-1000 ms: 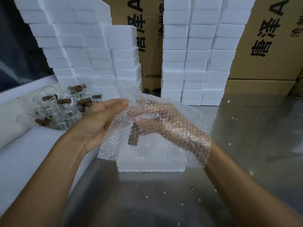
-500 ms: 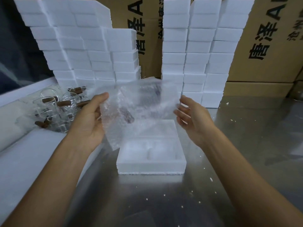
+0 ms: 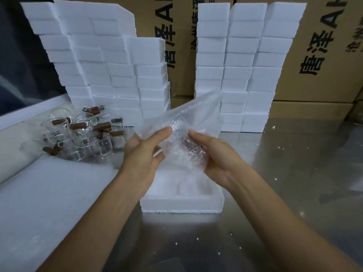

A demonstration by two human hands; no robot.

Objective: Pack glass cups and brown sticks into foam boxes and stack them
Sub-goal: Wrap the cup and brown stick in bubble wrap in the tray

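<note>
Both hands, left hand [image 3: 145, 154] and right hand [image 3: 214, 154], grip the bubble wrap [image 3: 188, 124] over an unfilled open foam box [image 3: 182, 205]; loose glass cups [image 3: 82, 138] wait, stacks [image 3: 231, 65] stand done.

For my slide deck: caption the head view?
Both hands, left hand and right hand, hold bubble wrap above an open foam box.

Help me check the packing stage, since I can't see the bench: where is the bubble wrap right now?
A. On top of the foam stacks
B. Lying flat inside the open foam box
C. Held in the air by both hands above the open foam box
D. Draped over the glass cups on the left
C: the left hand and right hand hold the bubble wrap above the open foam box.
</note>
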